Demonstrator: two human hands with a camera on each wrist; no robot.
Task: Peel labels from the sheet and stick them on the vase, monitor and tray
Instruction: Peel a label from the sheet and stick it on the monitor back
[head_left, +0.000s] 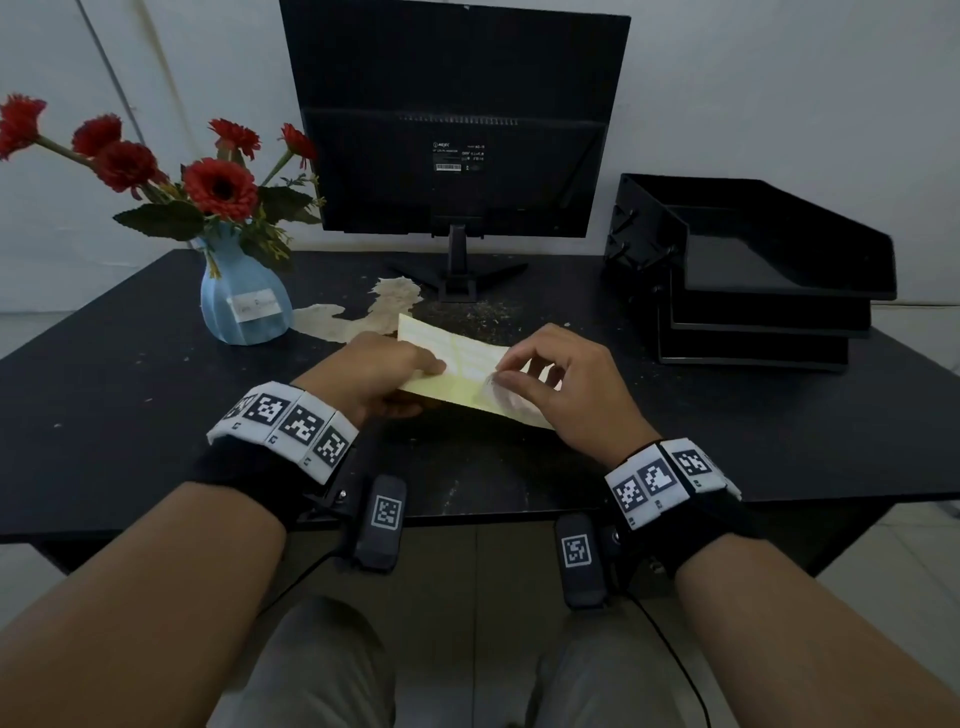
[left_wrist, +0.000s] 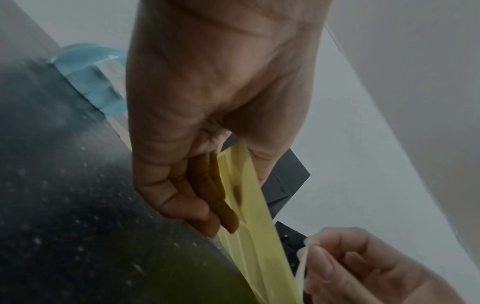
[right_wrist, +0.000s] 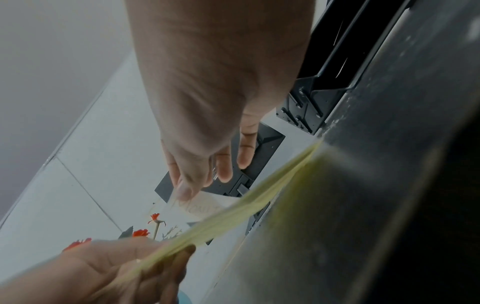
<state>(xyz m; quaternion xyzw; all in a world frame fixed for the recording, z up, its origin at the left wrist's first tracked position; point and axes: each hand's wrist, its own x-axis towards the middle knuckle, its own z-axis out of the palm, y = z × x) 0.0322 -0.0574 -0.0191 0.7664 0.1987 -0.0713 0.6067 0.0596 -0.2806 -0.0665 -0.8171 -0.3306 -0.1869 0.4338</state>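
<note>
Sheet (head_left: 457, 364) pinched by left hand (head_left: 374, 374) | right hand (head_left: 566, 384) fingers (head_left: 511, 382) pinch label (right_wrist: 205, 205)

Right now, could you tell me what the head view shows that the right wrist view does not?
Only the head view shows the blue vase already wearing a label and both wrist bands. Only the right wrist view shows handwriting on the label that the right hand is peeling. Both show the yellow sheet gripped by the left hand, the monitor, the stacked trays and the red flowers.
</note>
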